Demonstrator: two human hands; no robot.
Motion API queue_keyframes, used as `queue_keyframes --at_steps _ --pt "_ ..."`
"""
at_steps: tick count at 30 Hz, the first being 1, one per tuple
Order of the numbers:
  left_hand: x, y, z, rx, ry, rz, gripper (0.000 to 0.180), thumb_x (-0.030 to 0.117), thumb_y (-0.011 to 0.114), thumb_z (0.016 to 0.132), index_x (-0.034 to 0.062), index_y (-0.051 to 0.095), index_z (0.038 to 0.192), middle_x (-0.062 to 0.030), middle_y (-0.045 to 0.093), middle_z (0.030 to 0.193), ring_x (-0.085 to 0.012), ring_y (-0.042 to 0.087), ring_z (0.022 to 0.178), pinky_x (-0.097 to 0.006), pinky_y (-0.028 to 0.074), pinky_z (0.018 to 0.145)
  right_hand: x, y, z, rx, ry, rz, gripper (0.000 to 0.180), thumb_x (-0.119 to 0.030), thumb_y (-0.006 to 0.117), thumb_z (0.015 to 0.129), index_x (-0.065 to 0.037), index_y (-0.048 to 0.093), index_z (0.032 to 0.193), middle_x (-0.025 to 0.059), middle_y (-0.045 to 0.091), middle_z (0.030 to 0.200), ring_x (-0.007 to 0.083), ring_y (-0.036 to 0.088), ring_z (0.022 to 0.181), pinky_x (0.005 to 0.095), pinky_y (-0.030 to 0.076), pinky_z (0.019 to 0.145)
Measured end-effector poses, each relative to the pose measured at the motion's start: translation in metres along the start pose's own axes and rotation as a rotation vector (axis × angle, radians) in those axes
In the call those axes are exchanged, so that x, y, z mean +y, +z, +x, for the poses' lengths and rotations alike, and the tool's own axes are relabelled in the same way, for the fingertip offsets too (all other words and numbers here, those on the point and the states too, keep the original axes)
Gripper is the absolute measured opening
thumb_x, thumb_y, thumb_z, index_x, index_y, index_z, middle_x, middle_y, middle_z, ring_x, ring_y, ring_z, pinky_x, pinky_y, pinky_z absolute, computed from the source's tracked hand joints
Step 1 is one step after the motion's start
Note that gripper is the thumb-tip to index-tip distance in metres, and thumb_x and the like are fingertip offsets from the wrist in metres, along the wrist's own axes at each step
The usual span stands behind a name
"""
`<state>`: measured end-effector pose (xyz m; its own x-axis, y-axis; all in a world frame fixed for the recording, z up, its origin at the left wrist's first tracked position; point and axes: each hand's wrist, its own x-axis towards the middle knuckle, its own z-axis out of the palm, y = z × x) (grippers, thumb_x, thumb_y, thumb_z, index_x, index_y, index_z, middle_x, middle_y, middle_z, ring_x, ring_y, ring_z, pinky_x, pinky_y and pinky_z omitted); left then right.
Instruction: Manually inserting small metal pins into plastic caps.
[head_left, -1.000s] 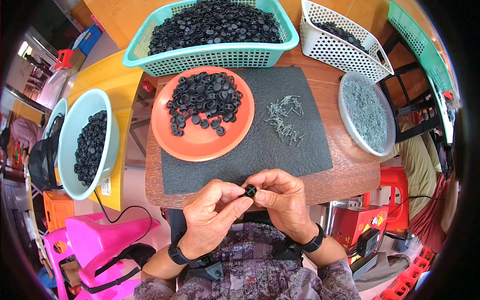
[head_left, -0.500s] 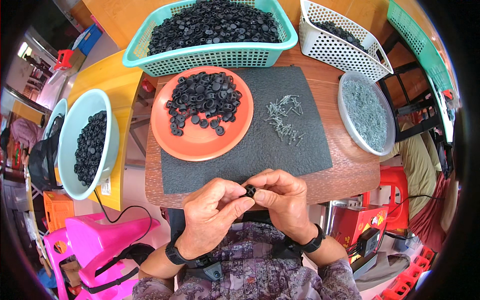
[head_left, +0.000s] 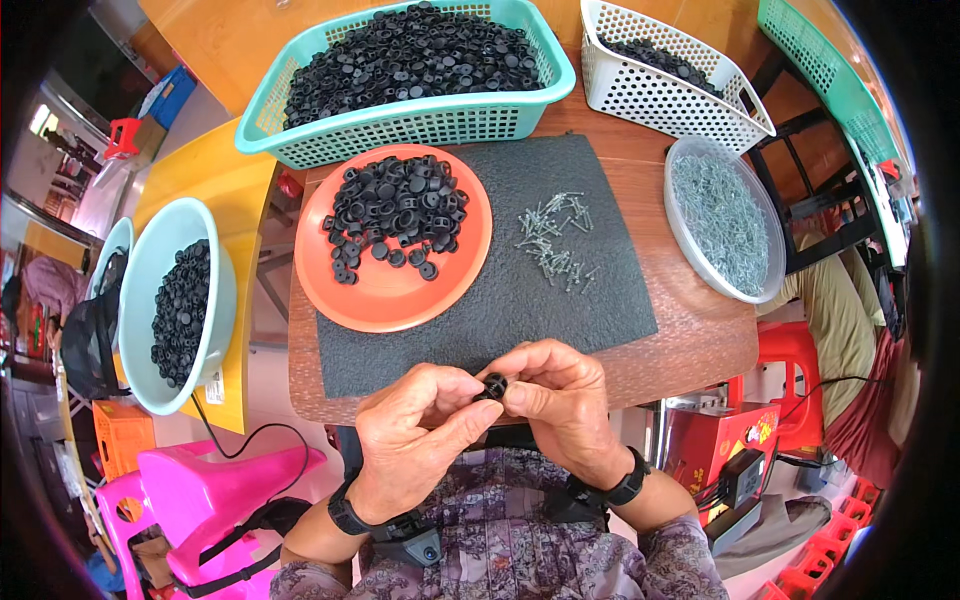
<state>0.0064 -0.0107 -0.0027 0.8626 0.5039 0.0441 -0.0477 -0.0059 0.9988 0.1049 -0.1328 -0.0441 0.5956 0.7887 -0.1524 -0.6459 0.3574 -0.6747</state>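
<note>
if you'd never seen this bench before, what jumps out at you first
Both hands meet at the table's near edge, the left hand and right hand pinching one small black cap between the fingertips. Just beyond them an orange plate with a heap of the same caps sits on a dark mat, with loose screws scattered to its right. At the far edge a teal basket is piled high with more caps.

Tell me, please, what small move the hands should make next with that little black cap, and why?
Probably keep pinching and seat the parts together. Both the left hand and the right hand meet on one small black cap at the near edge of the dark mat; the loose screws lie farther away, so no reach seems due yet.
</note>
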Motion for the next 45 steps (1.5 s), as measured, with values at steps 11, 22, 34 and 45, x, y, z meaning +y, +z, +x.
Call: queue_keyframes --at_steps 11,22,34,45 --pt "0.0003 0.0015 -0.0009 0.031 -0.028 0.106 0.013 0.001 0.069 0.077 -0.0037 0.059 0.085 -0.0075 0.065 0.076 -0.0083 0.063 0.066 -0.021 0.052 0.055 0.0051 -0.0031 0.0002 -0.016 -0.054 -0.036 0.019 0.009 0.058 0.081 0.003 0.06 0.098 0.0128 0.064 0.096 0.015 0.062 0.085 0.028 0.053 0.076" --pt "-0.0019 0.0006 -0.0031 0.037 0.026 0.133 0.015 0.002 0.07 0.076 -0.0032 0.06 0.086 -0.0077 0.065 0.078 -0.0092 0.063 0.067 -0.021 0.052 0.056 0.0034 -0.0024 -0.0006 -0.007 -0.021 0.0 0.018 0.008 0.058 0.081 0.003 0.059 0.098 0.0143 0.064 0.097 0.0159 0.062 0.086 0.0288 0.054 0.076" --pt "0.0001 0.0003 -0.0022 0.034 0.048 0.168 0.015 0.001 0.071 0.076 -0.0036 0.06 0.085 -0.0075 0.064 0.076 -0.0093 0.063 0.065 -0.02 0.051 0.054 0.0049 -0.0023 0.0001 -0.005 -0.023 0.015 0.016 0.007 0.057 0.082 0.004 0.058 0.098 0.0152 0.064 0.097 0.0167 0.063 0.085 0.0289 0.054 0.075" --pt "0.0005 0.0001 -0.0013 0.023 0.03 0.164 0.014 0.001 0.07 0.076 -0.0037 0.06 0.084 -0.007 0.064 0.076 -0.0087 0.063 0.064 -0.02 0.05 0.052 0.0049 -0.0032 0.0001 -0.005 -0.011 0.007 0.018 0.007 0.057 0.082 0.004 0.058 0.099 0.0155 0.064 0.096 0.0171 0.063 0.085 0.029 0.054 0.076"
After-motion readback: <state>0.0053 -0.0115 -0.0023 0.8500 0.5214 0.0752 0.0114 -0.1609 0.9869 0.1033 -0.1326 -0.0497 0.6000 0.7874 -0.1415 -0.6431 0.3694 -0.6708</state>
